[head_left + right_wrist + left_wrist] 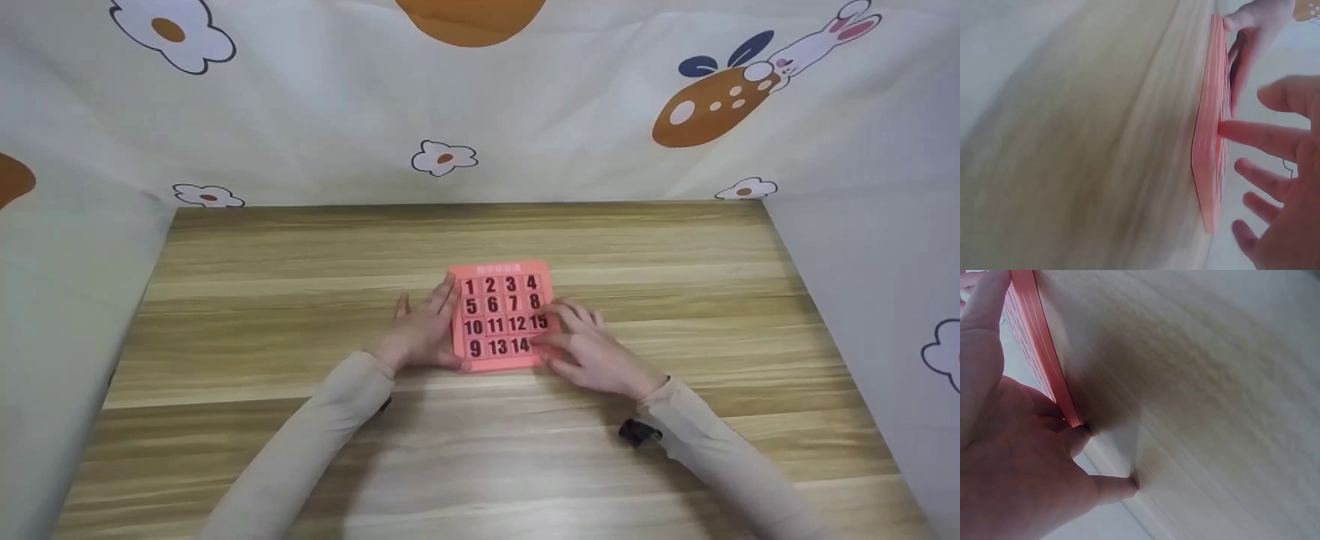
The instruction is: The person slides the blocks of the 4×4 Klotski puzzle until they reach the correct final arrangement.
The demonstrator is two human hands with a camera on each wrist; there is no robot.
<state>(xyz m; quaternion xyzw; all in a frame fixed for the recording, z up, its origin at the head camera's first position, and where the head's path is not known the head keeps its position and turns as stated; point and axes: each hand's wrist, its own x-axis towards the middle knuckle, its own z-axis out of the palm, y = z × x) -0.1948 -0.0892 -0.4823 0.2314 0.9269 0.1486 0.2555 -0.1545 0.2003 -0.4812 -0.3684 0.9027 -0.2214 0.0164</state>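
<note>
A pink sliding number puzzle (504, 315) lies flat on the table. Its rows read 1 2 3 4, 5 6 7 8, 10 11 12 15, then 9 13 14; fingers partly cover the bottom right slot. My left hand (424, 330) holds the frame at its left side, thumb at the near corner and fingers along the edge. In the left wrist view the puzzle's side wall (1044, 343) runs beside that hand (1022, 455). My right hand (596, 352) is over the right side. The right wrist view shows its index finger (1258, 138) touching the face, other fingers apart.
The wood-grain table (262, 300) extends around the puzzle on all sides. Behind it hangs a pale cloth wall (315, 112) printed with flowers and a rabbit, with side walls at left and right. A black strap piece (639, 432) hangs at the right wrist.
</note>
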